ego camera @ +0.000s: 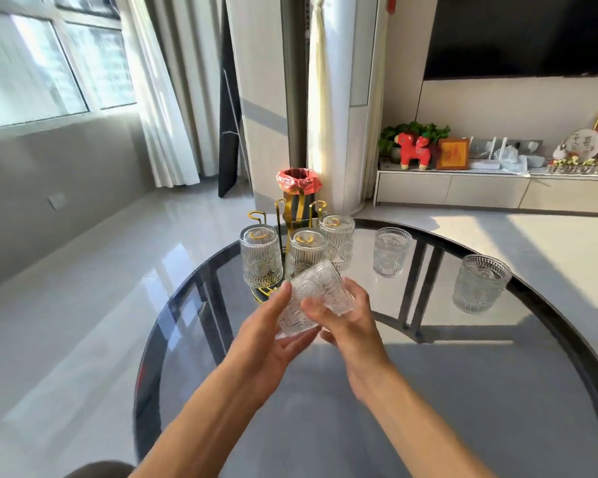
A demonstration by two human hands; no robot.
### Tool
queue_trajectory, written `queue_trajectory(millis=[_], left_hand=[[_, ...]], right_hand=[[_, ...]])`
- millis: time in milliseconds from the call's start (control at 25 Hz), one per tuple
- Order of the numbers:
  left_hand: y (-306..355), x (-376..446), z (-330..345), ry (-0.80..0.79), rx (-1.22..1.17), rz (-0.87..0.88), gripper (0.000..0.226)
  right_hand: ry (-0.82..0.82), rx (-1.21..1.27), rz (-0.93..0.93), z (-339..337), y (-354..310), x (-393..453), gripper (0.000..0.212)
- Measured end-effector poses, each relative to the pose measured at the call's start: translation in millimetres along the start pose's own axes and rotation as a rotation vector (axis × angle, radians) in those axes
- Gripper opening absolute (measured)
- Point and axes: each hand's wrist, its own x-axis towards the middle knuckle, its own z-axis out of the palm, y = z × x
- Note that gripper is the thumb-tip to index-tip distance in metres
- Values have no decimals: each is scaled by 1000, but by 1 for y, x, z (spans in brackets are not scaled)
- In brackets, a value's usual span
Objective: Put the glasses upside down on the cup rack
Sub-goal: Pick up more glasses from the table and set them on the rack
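A gold wire cup rack [292, 215] stands at the far left edge of the round glass table [428, 391]. Three ribbed clear glasses hang upside down on its pegs: one on the left [260, 257], one in the middle [306, 248], one on the right [337, 241]. Just in front of the rack, both hands hold a fourth glass [316, 296], tilted with its base up and to the right. My left hand [273, 334] grips its lower left side and my right hand [346, 320] its right side. Two more glasses stand upright on the table, one [392, 251] nearer the rack and one [480, 282] further right.
Some rack pegs at the back carry no glass. Behind the table a bin with a red liner [298, 186] stands on the floor beside a white column. A low TV cabinet with ornaments [463, 188] runs along the right wall.
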Motion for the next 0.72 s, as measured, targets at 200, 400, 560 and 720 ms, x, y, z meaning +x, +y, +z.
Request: queue_trajectory(millis=[200,400,560,720], left_hand=[[86,18,-12,110,90,328,48],[158,71,-16,308,305,526,74],[173,109,-13,376,406,528,80],[177,152,-15,442,630,537,81]], right_hand=[[-107,-75,-300,25,-47,50,78],[26,-838,-593,32,-87,127,43],[-245,-1168,-364,38,-92,162,52],[-257,-1062,-299,36,-86,171,50]])
